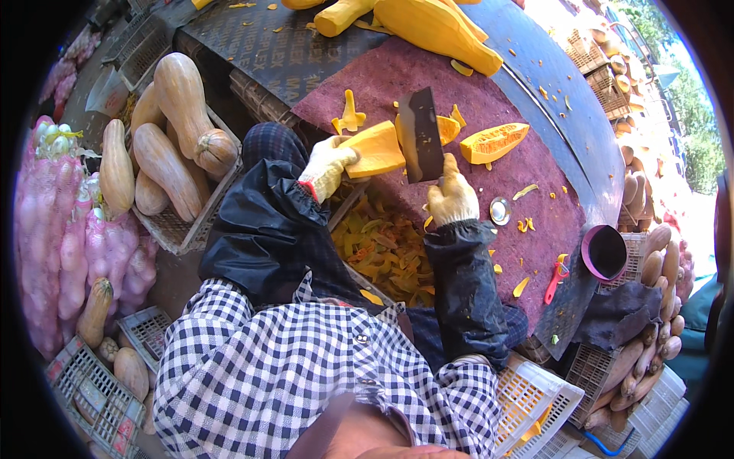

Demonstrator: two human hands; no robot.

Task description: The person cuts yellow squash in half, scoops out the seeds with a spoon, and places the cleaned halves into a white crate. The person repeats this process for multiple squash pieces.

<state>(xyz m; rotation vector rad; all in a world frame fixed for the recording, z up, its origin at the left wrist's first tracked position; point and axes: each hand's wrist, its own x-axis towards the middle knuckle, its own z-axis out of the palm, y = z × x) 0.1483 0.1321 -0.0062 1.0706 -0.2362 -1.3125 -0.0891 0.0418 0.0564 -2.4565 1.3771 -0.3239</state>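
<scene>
My left hand (325,166), in a cream work glove, grips a peeled orange chunk of squash (375,150). My right hand (454,195), also gloved, holds a cleaver (421,135) with its broad dark blade raised beside that chunk. Bits of squash stick to the blade. Partly hidden behind the blade is another orange squash piece (447,130). To its right lies a cut squash wedge (494,143) with seeds and pulp showing. A yellow squash offcut (349,113) rests on the reddish-purple mat (395,74) above my left hand.
Peeled whole squashes (438,34) lie at the table's far side. On the mat are a round metal object (500,211) and a red-handled peeler (555,284). A pink-rimmed bowl (586,252) stands right. Peelings (384,246) fill a container below my hands. Unpeeled squashes (166,166) crowd a left crate.
</scene>
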